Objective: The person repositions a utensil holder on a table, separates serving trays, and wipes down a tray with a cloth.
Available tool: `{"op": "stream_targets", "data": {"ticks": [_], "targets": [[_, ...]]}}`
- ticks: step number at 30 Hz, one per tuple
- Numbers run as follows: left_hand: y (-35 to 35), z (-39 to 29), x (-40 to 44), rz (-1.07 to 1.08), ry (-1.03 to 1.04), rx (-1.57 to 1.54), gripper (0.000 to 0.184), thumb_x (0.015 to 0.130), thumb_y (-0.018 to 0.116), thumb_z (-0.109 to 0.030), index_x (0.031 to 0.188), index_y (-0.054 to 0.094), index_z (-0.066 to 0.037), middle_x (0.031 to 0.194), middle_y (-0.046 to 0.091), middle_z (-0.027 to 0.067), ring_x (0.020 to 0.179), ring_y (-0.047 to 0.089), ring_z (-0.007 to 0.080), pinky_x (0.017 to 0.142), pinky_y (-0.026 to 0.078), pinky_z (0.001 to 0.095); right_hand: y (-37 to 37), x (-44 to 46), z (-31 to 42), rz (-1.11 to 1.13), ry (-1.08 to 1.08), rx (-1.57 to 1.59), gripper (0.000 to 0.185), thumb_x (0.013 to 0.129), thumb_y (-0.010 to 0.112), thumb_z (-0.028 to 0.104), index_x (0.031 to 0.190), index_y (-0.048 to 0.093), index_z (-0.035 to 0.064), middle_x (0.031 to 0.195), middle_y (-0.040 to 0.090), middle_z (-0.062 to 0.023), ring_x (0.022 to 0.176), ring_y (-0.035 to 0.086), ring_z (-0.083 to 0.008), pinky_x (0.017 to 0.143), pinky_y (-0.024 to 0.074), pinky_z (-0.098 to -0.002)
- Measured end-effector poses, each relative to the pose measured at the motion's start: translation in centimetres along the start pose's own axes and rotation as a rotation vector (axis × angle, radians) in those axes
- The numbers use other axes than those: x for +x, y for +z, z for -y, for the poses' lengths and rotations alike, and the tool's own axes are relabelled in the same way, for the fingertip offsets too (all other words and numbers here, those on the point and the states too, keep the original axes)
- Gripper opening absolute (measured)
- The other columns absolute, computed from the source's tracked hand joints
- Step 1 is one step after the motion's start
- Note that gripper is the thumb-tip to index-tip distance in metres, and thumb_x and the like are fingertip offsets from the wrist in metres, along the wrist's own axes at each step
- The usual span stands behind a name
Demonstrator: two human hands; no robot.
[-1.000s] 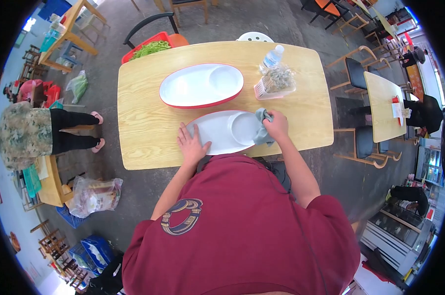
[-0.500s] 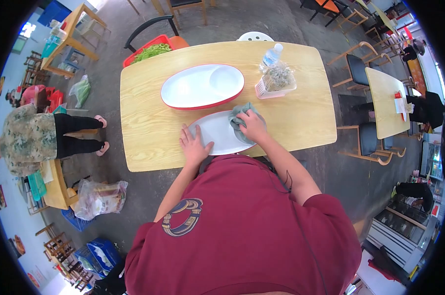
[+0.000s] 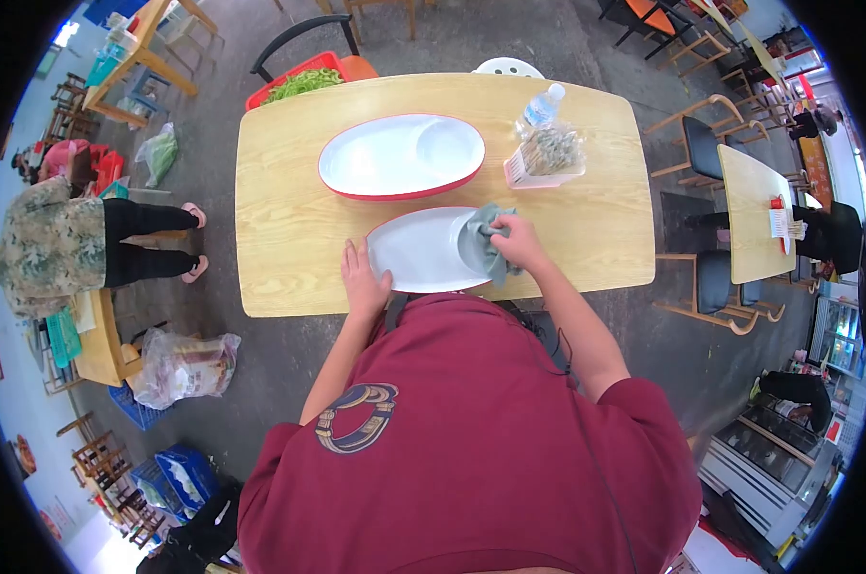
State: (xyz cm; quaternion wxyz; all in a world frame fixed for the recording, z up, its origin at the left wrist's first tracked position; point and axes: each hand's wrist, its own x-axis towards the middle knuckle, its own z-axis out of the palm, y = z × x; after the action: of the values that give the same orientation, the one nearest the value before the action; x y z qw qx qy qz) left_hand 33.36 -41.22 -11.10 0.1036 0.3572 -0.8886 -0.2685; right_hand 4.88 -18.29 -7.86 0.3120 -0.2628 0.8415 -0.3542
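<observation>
A white oval plate with a red rim (image 3: 409,251) lies on the wooden table close to my body. My left hand (image 3: 363,283) rests at its left end, fingers stretched out and the thumb apart. In my right hand (image 3: 519,245) is a bunched grey-green cloth (image 3: 488,228), pressed against the plate's right end, where it covers part of the round compartment. Just beyond lies another white oval dish with a red outside (image 3: 371,158), with a round section at its right; whether it is one dish or a stack, I cannot tell.
On the table's far right stand a water bottle (image 3: 540,109) and a clear box of thin wrapped sticks (image 3: 548,158). A red basket of green vegetables (image 3: 304,84) sits on a chair behind the table. A person in a patterned top (image 3: 55,244) stands at left.
My right hand has moved the cloth rightward to the plate's right end. My left hand has shifted slightly left, off the plate's surface to its left edge.
</observation>
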Motion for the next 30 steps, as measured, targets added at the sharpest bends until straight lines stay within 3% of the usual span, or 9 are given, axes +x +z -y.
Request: {"op": "stream_targets", "data": {"ticks": [5,8,9,12,16,19,26,30], "targets": [[0.5,2.5,-1.1,-0.071,-0.027,0.006,0.075,0.08,0.074,-0.017,0.148,0.048,-0.001,0.145,0.049,0.0338,0.136,0.044,0.05,0.116,0.035,0.0555,1.6,1.7,3.2,-0.071,0.092,0.529,0.037,0.084,0.072,0.017,0.117,0.069,0.0,0.113,0.073,-0.0169,0.107,0.07,-0.0242,0.094,0.0534,-0.0372],[-0.9,1.5,-0.8,0.002,-0.093,-0.017,0.066,0.083,0.07,-0.015,0.145,0.052,0.0,0.129,0.059,0.0275,0.122,0.055,0.0431,0.106,0.043,0.0532,2.9,1.5,6.6,-0.047,-0.034,0.29,0.038,0.084,0.07,0.014,0.119,0.067,0.0011,0.115,0.072,-0.0196,0.109,0.069,-0.0282,0.096,0.0525,-0.0381],[-0.9,1.6,-0.7,0.008,-0.104,-0.05,0.064,0.084,0.069,-0.015,0.144,0.054,0.0,0.124,0.061,0.0261,0.116,0.057,0.0412,0.102,0.045,0.0517,5.0,3.1,4.3,-0.003,-0.193,0.239,0.04,0.083,0.07,0.016,0.12,0.068,0.0031,0.117,0.069,-0.0231,0.109,0.068,-0.0352,0.097,0.0528,-0.0413],[-1.0,1.7,-0.3,0.048,-0.147,-0.147,0.059,0.086,0.067,-0.015,0.143,0.056,-0.002,0.111,0.064,0.0234,0.104,0.063,0.0388,0.093,0.05,0.049,8.3,3.8,4.9,-0.006,-0.226,-0.194,0.041,0.081,0.07,0.019,0.12,0.068,0.0055,0.117,0.065,-0.0254,0.107,0.065,-0.0419,0.097,0.0527,-0.046],[-2.1,1.3,-0.2,0.101,-0.185,-0.205,0.053,0.091,0.063,-0.016,0.142,0.057,-0.003,0.108,0.065,0.0243,0.1,0.065,0.0415,0.09,0.052,0.0496,10.7,4.3,6.5,0.067,-0.136,-0.236,0.044,0.08,0.071,0.023,0.122,0.068,0.0083,0.121,0.06,-0.0276,0.111,0.062,-0.0448,0.1,0.0515,-0.0496],[-1.6,1.9,-0.1,0.088,-0.187,-0.239,0.045,0.095,0.059,-0.014,0.139,0.06,-0.002,0.104,0.066,0.0253,0.098,0.065,0.042,0.088,0.052,0.0499,12.7,4.1,7.5,0.128,-0.207,-0.218,0.054,0.081,0.072,0.026,0.131,0.064,0.0079,0.125,0.056,-0.0273,0.115,0.059,-0.0445,0.103,0.0489,-0.0481],[-2.0,2.3,0.3,0.098,-0.153,-0.267,0.039,0.096,0.056,-0.01,0.133,0.065,-0.001,0.096,0.067,0.0266,0.094,0.065,0.0444,0.086,0.052,0.0501,18.2,3.9,9.3,0.313,-0.459,-0.13,0.052,0.082,0.075,0.023,0.131,0.064,0.0082,0.121,0.055,-0.0257,0.117,0.057,-0.0445,0.102,0.0488,-0.0486],[-1.1,3.2,0.5,0.14,-0.196,-0.285,0.039,0.095,0.056,-0.008,0.132,0.064,0.003,0.099,0.068,0.0279,0.096,0.065,0.0456,0.087,0.052,0.0509,19.1,2.9,9.9,0.428,-0.458,-0.154,0.047,0.083,0.074,0.023,0.127,0.064,0.008,0.123,0.056,-0.024,0.118,0.056,-0.0437,0.102,0.0493,-0.0482]]}}
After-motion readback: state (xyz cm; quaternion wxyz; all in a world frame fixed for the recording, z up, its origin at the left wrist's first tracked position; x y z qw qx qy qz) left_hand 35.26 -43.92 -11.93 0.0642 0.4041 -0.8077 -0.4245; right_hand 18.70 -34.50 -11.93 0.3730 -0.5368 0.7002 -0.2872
